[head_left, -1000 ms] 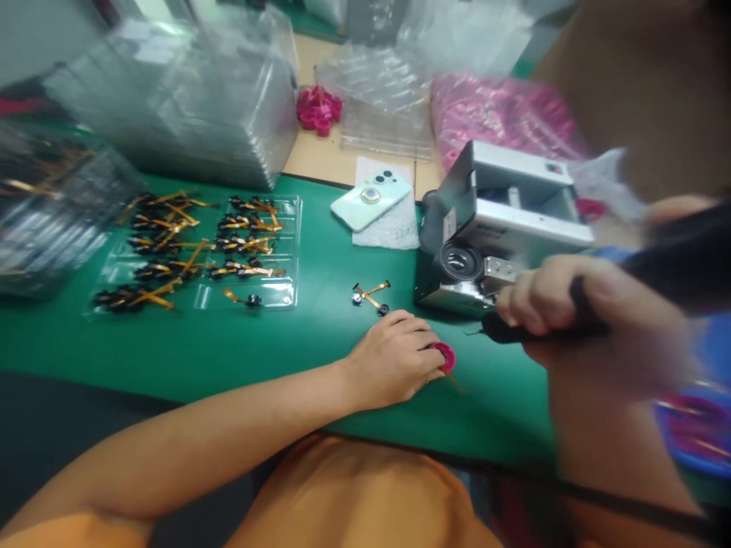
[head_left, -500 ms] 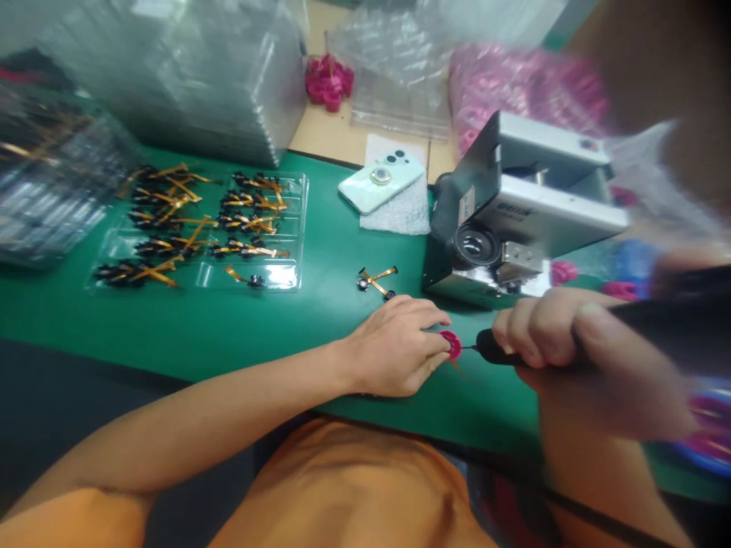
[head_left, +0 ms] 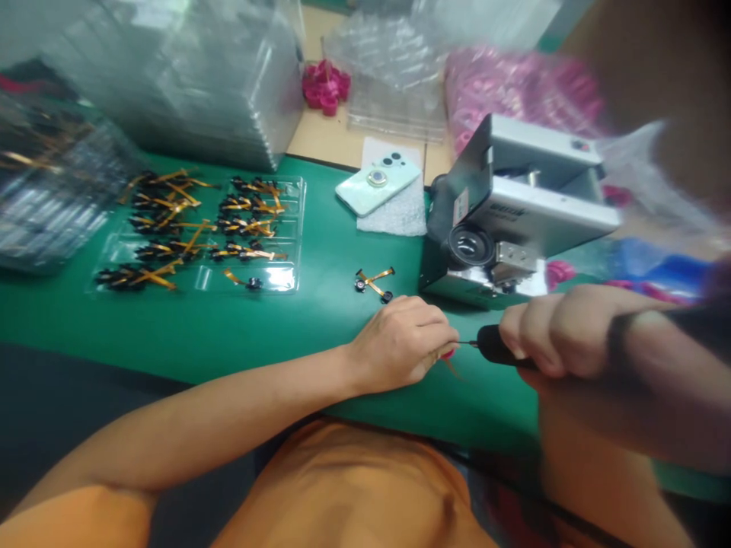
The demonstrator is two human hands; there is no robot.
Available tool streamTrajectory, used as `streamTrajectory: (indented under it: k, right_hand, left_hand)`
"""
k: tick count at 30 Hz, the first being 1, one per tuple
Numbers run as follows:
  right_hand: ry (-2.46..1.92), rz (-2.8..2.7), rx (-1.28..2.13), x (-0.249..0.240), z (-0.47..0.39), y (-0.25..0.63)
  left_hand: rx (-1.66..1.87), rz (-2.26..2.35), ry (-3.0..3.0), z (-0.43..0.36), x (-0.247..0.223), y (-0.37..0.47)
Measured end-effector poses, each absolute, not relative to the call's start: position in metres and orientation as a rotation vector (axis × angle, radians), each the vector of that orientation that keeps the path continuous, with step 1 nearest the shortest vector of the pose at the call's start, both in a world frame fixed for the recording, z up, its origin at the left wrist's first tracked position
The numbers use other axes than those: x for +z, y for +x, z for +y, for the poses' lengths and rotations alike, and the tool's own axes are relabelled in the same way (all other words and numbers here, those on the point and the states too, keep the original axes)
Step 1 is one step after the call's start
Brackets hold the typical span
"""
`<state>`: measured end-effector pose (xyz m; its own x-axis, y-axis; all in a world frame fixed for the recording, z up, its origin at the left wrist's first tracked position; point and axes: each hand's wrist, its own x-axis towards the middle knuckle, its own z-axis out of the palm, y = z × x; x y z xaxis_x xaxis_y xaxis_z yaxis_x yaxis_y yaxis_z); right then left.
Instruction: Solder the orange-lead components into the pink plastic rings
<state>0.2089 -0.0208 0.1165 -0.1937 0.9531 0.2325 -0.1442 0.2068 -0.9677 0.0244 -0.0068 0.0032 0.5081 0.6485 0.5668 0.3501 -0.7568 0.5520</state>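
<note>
My left hand point(head_left: 403, 342) is closed round a small round pink plastic part point(head_left: 448, 354), most of it hidden by my fingers. A thin amber ribbon hangs below that part. My right hand point(head_left: 563, 331) grips a black electric screwdriver point(head_left: 496, 346) held level, its thin bit pointing left and reaching my left fingertips. Whether the bit touches the pink part is hidden. Just beyond my left hand, two small camera modules with crossed amber ribbon cables point(head_left: 374, 285) lie on the green mat point(head_left: 320, 327).
A clear tray point(head_left: 301, 228) holds several ribbon-cable modules. A silver-and-black screw feeder machine point(head_left: 485, 236) stands near my right hand. A pale green phone point(head_left: 377, 186) lies on bubble wrap. Behind are stacked clear trays point(head_left: 199, 84), pink parts point(head_left: 325, 87) and a bag of pink parts point(head_left: 519, 91).
My left fingers have closed further over the pink part, so less of it shows, and they now meet near the screwdriver bit. The view has shifted slightly.
</note>
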Motion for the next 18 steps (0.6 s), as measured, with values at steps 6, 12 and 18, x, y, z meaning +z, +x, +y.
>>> streamTrajectory:
  k: [6,12,18]
  right_hand:
    - [-0.790,-1.391,1.295,0.116,-0.019,0.217]
    - [-0.841,-1.306,1.231,0.103,-0.015,0.211]
    - [-0.858,-1.405,1.223,0.096,-0.011,0.204]
  left_hand:
    - [1.088,0.729,2.219,-0.005,0.005,0.024]
    - [0.967,0.752,2.358,-0.001,0.010,0.007]
    - [0.759,0.806,2.730,0.000,0.003,0.003]
